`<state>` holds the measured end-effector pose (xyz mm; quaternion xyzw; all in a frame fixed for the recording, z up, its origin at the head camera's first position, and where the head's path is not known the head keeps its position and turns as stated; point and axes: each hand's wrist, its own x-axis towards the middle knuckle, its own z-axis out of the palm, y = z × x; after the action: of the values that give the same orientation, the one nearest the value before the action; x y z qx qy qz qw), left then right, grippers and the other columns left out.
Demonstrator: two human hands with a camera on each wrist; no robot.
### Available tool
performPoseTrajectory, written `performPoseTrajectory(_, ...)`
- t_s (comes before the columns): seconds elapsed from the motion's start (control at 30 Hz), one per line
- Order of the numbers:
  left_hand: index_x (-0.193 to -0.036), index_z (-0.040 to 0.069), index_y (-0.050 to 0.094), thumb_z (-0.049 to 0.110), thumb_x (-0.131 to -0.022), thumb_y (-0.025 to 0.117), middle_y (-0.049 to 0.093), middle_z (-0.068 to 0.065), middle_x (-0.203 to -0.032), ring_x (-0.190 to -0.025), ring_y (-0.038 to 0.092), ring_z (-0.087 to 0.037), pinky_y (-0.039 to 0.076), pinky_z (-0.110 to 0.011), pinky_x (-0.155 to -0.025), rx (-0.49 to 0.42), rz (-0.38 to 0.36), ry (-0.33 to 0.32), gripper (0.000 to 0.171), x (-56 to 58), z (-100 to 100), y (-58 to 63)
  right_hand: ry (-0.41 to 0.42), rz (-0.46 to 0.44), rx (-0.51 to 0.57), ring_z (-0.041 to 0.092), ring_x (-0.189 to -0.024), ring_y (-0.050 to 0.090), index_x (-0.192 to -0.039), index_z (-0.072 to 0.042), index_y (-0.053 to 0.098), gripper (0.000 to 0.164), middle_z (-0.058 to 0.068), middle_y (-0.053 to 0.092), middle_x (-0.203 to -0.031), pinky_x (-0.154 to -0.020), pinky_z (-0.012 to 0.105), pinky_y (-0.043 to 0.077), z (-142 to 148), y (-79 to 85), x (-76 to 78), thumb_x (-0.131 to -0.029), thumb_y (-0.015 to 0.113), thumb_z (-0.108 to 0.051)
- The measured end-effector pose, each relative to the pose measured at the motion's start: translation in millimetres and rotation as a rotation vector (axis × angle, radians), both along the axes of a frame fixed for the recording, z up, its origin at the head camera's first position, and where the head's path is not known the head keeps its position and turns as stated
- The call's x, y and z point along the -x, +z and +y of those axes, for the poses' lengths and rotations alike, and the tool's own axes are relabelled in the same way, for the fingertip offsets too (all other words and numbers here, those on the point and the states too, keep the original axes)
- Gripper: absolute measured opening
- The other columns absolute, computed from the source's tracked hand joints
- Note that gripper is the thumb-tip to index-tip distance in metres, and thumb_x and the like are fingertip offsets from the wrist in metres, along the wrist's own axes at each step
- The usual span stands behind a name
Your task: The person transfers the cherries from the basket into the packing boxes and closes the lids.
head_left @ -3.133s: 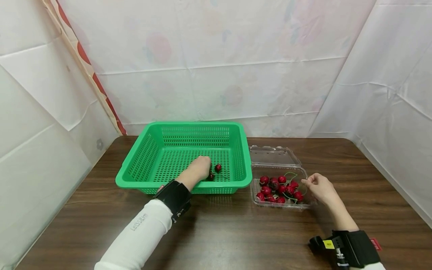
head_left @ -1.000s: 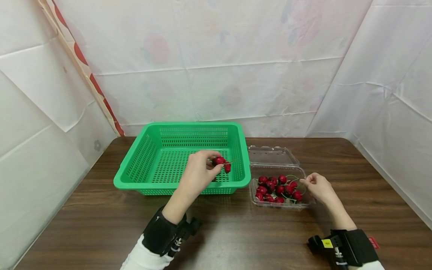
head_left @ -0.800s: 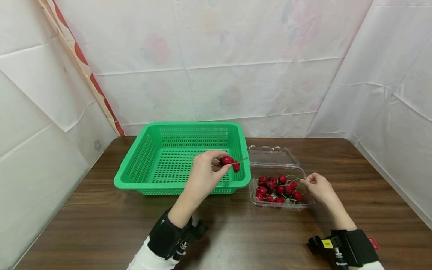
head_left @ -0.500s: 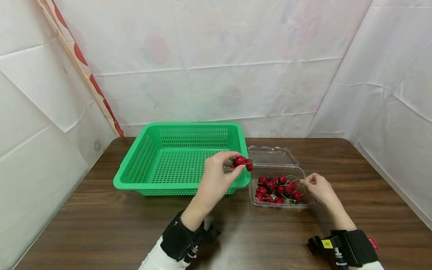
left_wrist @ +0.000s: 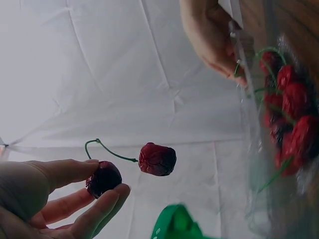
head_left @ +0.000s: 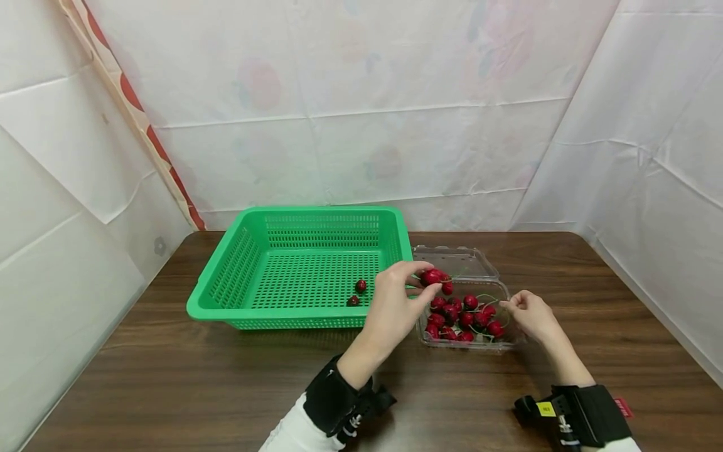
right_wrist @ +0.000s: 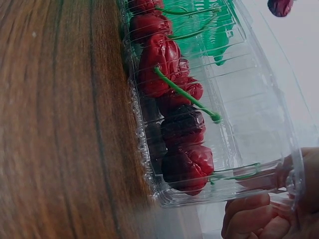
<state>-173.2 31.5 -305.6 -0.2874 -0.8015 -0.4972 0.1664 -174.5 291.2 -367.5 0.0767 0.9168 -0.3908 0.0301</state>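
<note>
Red cherry (left_wrist: 103,179) — pinched between thumb and fingers of the left hand (head_left: 393,306), raised over the rear of the open clear box (head_left: 471,346). A second cherry (left_wrist: 157,159) projects beside it on a green stem. The right hand (head_left: 532,315) grips the box's right rim; loose cherries (head_left: 466,319) lie inside. Adjacent: green basket (head_left: 271,314) — two cherries within — on a wooden table (head_left: 214,389).
</note>
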Motion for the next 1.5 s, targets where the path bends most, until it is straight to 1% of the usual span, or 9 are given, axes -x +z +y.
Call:
performPoseTrajectory(0.13,-0.103,0.001,0.062,0.010,-0.081,0.065,0.059,-0.008,-0.091,-0.072,0.058,-0.010,0.048,-0.019,-0.063,0.001,-0.009,-0.017,0.024,0.3,10,-5.8,-0.002,0.004,0.002,0.012,-0.041,0.039,-0.083,0.001,0.041,0.028,0.000,0.039,-0.050,-0.040,0.029,0.037,0,0.3,0.0,-0.093,0.046,-0.025)
performPoseTrajectory(0.23,-0.103,0.001,0.062,0.010,-0.081,0.065,0.059,-0.007,-0.090,-0.071,0.057,-0.007,0.045,-0.012,-0.062,0.005,-0.023,-0.025,0.024,0.6,17,-9.4,0.003,0.004,-0.004,0.012,-0.040,0.040,-0.083,0.001,0.041,0.028,0.000,0.040,-0.050,-0.040,0.029,0.036,-1,0.8,0.1,-0.093,0.046,-0.025)
performPoseTrajectory(0.43,-0.102,0.003,0.063,0.012,-0.081,0.065,0.059,-0.005,-0.088,-0.068,0.056,-0.004,0.043,-0.010,-0.060,0.054,-0.039,-0.020,0.023,2.8,30,-18.6,0.011,-0.004,-0.008,0.013,-0.039,0.040,-0.084,0.001,0.041,0.028,0.000,0.040,-0.048,-0.040,0.029,0.035,-1,1.5,-0.1,-0.093,0.045,-0.025)
performPoseTrajectory(0.73,-0.106,0.005,0.062,0.012,-0.081,0.065,0.059,-0.007,-0.098,-0.068,0.056,-0.004,0.041,-0.009,-0.058,0.185,-0.094,0.013,0.026,4.6,44,-29.6,0.006,-0.006,0.001,0.013,-0.039,0.041,-0.084,0.001,0.041,0.027,0.000,0.040,-0.047,-0.041,0.030,0.036,0,-0.5,0.3,-0.093,0.046,-0.024)
performPoseTrajectory(0.8,-0.106,0.005,0.062,0.012,-0.082,0.065,0.059,-0.007,-0.099,-0.070,0.055,-0.006,0.040,-0.010,-0.056,0.222,-0.094,0.024,0.026,4.8,46,-29.6,0.005,-0.007,0.002,0.013,-0.039,0.041,-0.084,0.001,0.041,0.027,0.000,0.040,-0.048,-0.041,0.030,0.036,0,-0.6,0.4,-0.093,0.045,-0.024)
performPoseTrajectory(1.0,-0.105,0.005,0.062,0.014,-0.082,0.064,0.059,-0.008,-0.097,-0.079,0.059,-0.014,0.044,-0.015,-0.061,0.352,-0.059,0.070,0.025,3.5,54,-29.3,0.003,-0.003,-0.008,0.013,-0.039,0.041,-0.084,0.001,0.041,0.027,0.000,0.040,-0.047,-0.041,0.030,0.035,0,0.8,0.4,-0.093,0.046,-0.024)
performPoseTrajectory(1.2,-0.103,0.006,0.063,0.014,-0.081,0.065,0.059,-0.007,-0.092,-0.073,0.060,-0.014,0.045,-0.017,-0.059,0.448,-0.050,0.094,0.023,3.5,60,-33.9,-0.002,-0.005,-0.002,0.013,-0.038,0.041,-0.084,0.001,0.041,0.027,0.000,0.040,-0.046,-0.041,0.030,0.036,-1,1.4,0.7,-0.093,0.046,-0.024)
performPoseTrajectory(1.37,-0.101,0.007,0.064,0.014,-0.080,0.066,0.060,-0.005,-0.090,-0.071,0.061,-0.015,0.046,-0.020,-0.058,0.507,-0.060,0.107,0.022,5.2,64,-39.6,0.000,0.000,-0.002,0.013,-0.038,0.040,-0.083,0.001,0.041,0.027,0.000,0.039,-0.046,-0.041,0.030,0.036,-1,1.2,0.7,-0.093,0.046,-0.024)
performPoseTrajectory(1.5,-0.102,0.007,0.064,0.013,-0.081,0.066,0.060,-0.005,-0.089,-0.067,0.060,-0.014,0.044,-0.019,-0.054,0.556,-0.079,0.102,0.022,6.2,66,-44.6,0.002,0.001,0.006,0.013,-0.038,0.040,-0.083,0.001,0.041,0.027,0.000,0.040,-0.047,-0.041,0.031,0.037,-1,0.5,0.6,-0.093,0.046,-0.023)
